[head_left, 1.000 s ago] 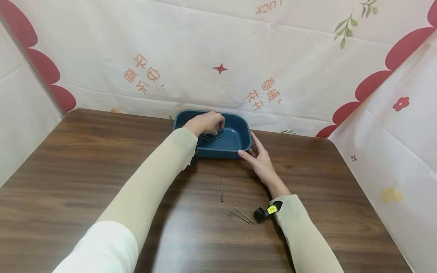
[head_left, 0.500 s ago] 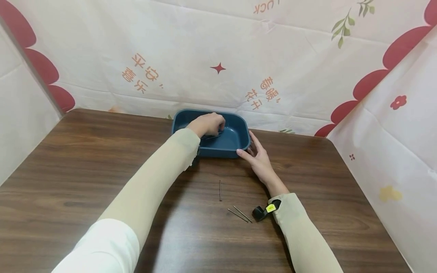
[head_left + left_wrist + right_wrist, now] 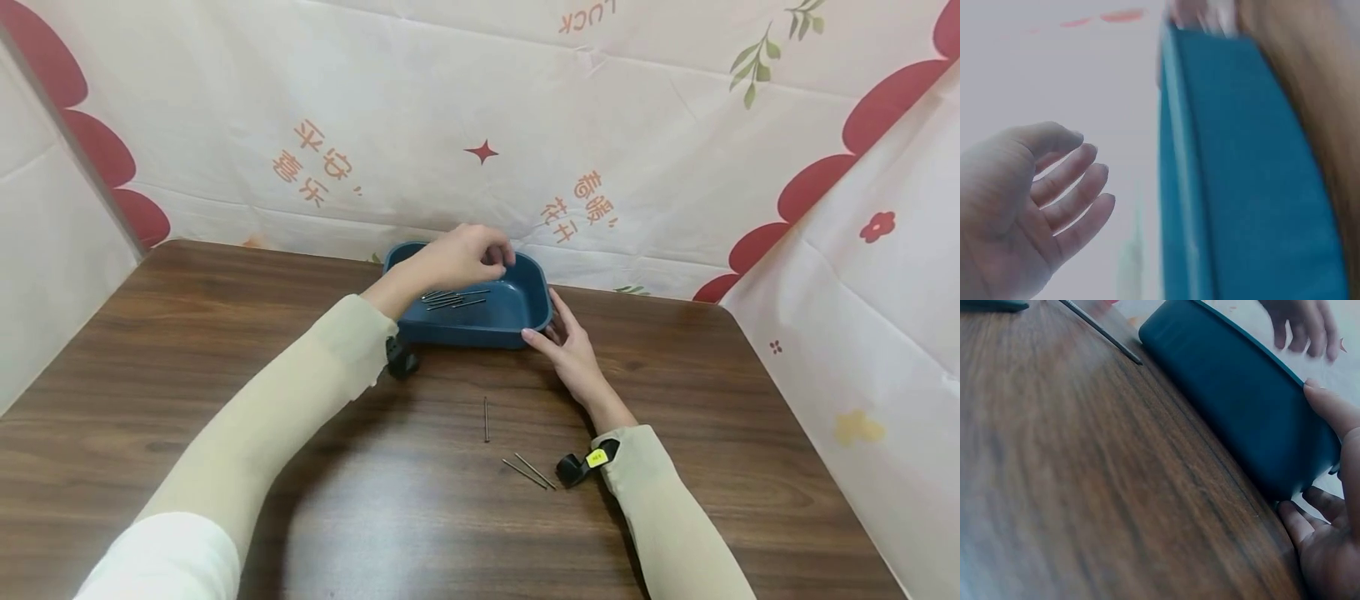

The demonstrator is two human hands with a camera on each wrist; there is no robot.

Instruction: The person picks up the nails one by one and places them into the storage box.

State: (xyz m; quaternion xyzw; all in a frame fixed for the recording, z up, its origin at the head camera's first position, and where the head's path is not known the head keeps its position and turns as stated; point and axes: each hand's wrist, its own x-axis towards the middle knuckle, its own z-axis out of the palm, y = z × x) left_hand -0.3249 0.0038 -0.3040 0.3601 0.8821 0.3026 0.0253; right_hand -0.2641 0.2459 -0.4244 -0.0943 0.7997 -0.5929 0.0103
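Near the table's back edge stands a blue rectangular plastic box (image 3: pixel 465 336). Several thin metal nails (image 3: pixel 450 300) lie in its left part. My left hand (image 3: pixel 467 254) hovers above the box with loosely bent fingers; in the left wrist view that hand (image 3: pixel 1054 206) holds nothing. At the box's front right corner, my right hand (image 3: pixel 568 354) grips it, thumb on the front rim and fingers around the right side. In front of the box, one nail (image 3: pixel 487 421) points away from me, and two slanted nails (image 3: pixel 525 474) lie closer.
The brown wood-grain table (image 3: pixel 225 350) meets a white printed cloth (image 3: pixel 420 100) right behind the box. More cloth hangs at both sides. A black wrist camera (image 3: pixel 573 471) on the right sleeve is beside the two slanted nails.
My left hand has risen out of the box and its fingers have loosened, uncovering the nails inside. The right hand, box and nails on the table stay in place.
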